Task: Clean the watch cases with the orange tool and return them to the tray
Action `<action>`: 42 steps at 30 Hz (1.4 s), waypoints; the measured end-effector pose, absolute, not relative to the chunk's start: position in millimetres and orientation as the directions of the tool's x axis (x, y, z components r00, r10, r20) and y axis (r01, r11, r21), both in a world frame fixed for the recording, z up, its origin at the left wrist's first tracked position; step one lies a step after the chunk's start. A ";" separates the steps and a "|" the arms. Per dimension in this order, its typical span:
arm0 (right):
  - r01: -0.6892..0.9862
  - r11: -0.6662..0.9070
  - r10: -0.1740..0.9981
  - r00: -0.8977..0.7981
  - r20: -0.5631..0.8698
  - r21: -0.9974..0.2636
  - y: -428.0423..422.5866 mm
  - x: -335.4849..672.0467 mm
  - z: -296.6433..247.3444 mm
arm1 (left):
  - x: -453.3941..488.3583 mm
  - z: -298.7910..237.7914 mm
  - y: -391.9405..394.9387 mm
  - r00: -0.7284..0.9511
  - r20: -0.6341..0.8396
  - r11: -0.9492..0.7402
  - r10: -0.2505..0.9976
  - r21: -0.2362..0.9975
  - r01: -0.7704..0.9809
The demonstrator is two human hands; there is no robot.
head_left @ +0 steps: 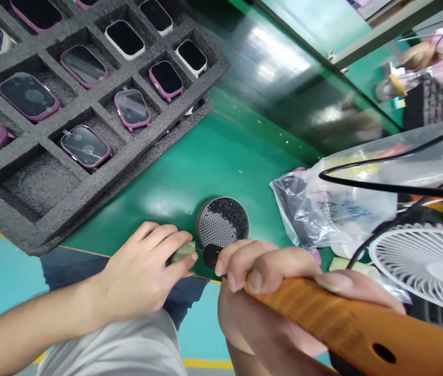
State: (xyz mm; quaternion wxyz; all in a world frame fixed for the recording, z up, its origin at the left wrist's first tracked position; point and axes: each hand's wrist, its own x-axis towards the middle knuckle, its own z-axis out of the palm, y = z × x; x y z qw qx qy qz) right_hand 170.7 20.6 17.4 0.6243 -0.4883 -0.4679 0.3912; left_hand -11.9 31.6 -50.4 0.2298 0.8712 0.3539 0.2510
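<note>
My left hand (pixel 149 269) pinches a small pale green piece (pixel 182 253), perhaps sponge or cloth, by the bench's front edge. My right hand (pixel 276 274) is wrapped round the orange handle (pixel 323 313) of a tool, which runs toward the lower right. Its dark front end (pixel 211 256) lies by the near rim of a round grey dish (pixel 221 219). The dish has a dimpled grey surface partly covered by small black bits. The tool's exact kind cannot be made out.
A dark foam tray (pixel 59 162) at the left holds several watches (pixel 86 146) with purple or white cases; one front compartment holds none. At the right lie a clear plastic bag (pixel 335 193), a black cable (pixel 386 185) and a white fan (pixel 429 266). Another person's hand (pixel 419 55) shows at the upper right.
</note>
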 end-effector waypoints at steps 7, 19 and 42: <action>0.010 0.191 0.960 0.209 0.189 -0.982 15.2 173.2 21.2 | -11.9 -54.1 31.5 0.625 0.289 -0.652 0.725 0.579 0.489; -0.087 0.301 0.942 0.178 0.283 -0.949 26.2 170.6 16.5 | -13.7 -54.0 31.3 0.627 0.288 -0.654 0.724 0.573 0.493; -0.024 0.263 0.914 0.327 0.241 -0.965 38.6 195.5 7.9 | -7.0 -53.2 27.4 0.578 0.287 -0.629 0.764 0.532 0.567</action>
